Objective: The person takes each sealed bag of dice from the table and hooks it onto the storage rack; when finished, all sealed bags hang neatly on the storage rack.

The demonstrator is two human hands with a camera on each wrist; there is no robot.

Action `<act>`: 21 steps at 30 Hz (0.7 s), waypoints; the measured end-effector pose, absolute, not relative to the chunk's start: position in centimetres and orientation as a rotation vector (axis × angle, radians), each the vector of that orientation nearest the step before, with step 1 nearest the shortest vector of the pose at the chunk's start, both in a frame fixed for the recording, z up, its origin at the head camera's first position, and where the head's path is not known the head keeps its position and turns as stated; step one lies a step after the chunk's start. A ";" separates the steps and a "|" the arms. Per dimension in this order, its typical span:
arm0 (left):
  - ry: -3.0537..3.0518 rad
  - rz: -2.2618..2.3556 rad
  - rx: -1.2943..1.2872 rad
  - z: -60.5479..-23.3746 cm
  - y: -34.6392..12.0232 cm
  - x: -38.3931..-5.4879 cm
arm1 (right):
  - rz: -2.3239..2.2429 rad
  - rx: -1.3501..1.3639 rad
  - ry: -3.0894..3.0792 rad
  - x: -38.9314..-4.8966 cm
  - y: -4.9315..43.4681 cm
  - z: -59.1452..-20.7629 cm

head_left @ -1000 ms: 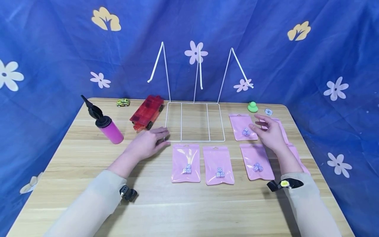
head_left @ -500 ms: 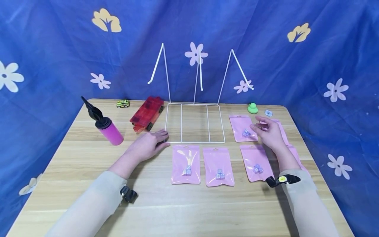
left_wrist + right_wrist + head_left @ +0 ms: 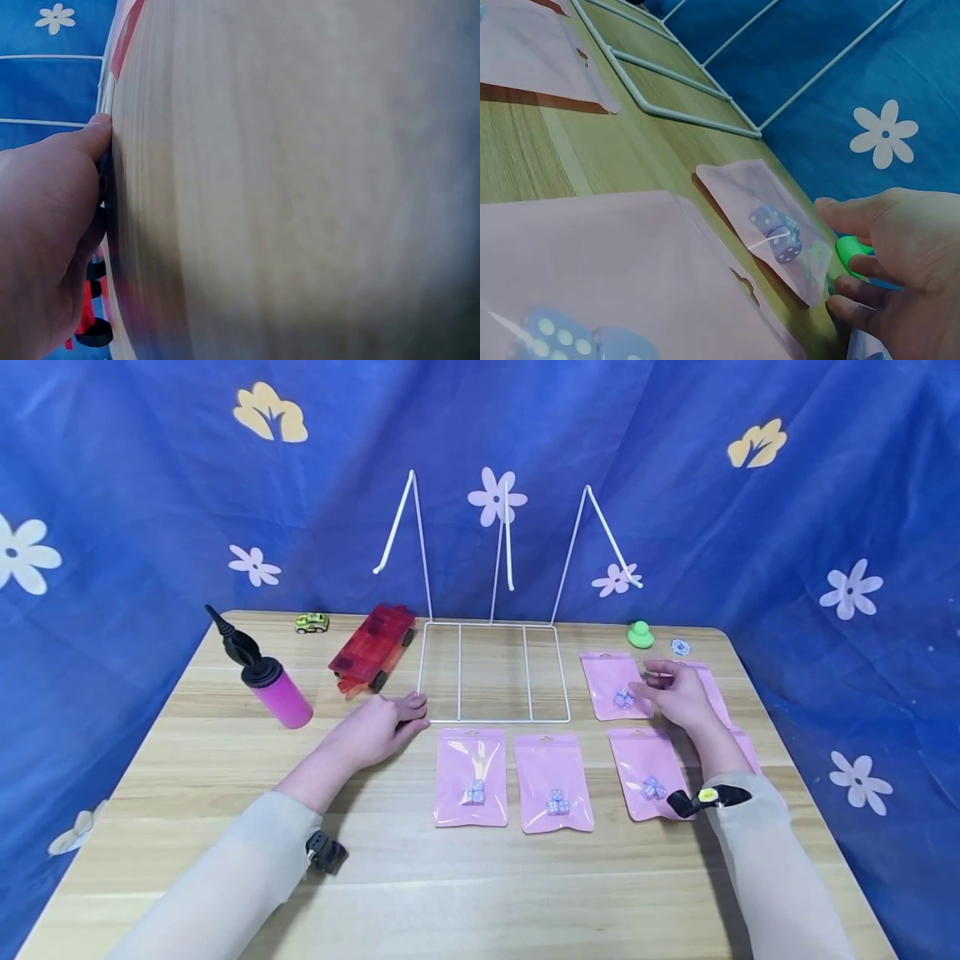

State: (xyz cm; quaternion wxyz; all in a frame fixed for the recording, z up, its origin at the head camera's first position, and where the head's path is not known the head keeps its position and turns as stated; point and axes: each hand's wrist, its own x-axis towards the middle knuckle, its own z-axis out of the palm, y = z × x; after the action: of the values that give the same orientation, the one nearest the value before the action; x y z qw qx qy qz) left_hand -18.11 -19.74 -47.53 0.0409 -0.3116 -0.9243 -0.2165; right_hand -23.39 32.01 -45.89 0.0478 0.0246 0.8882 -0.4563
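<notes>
My left hand (image 3: 378, 724) rests at the front left corner of a white wire display rack (image 3: 493, 721), thumb and fingers apart and touching its base. My right hand (image 3: 678, 693) is at the right edge of a pink zip bag (image 3: 603, 670) holding light purple dice (image 3: 623, 697). In the right wrist view its thumb and fingers are spread, with nothing between them. A second pink bag (image 3: 647, 752) with dice lies nearer, and two more pink bags, partly hidden by the hand and arm, lie to the right.
Two pink bags, one left (image 3: 453, 760) and one right (image 3: 536, 764), lie before the rack. A red toy car base (image 3: 375, 647), a small green car (image 3: 312, 622) and a pink hand pump (image 3: 281, 693) stand left. A green duck (image 3: 641, 634) and a chip (image 3: 680, 647) sit back right.
My right hand has shifted slightly left and down, closer to the bag at the back. The left hand stays at the rack corner.
</notes>
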 end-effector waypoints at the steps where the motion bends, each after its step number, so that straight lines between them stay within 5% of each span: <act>1: -2.830 -0.672 -0.947 -47.6 -19.7 -18.1 | -1.382 0.074 2.705 -23.4 32.0 -46.0; 21: -2.891 -0.743 -0.891 -47.3 -19.5 -18.3 | -1.309 0.280 2.664 -25.5 30.8 -46.3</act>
State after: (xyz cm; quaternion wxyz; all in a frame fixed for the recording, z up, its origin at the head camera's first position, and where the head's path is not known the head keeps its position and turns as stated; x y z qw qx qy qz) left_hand -18.25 -19.55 -47.29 0.0133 -0.2861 -0.9279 -0.2386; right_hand -25.50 30.78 -46.28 0.0802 0.0935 0.8907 -0.4376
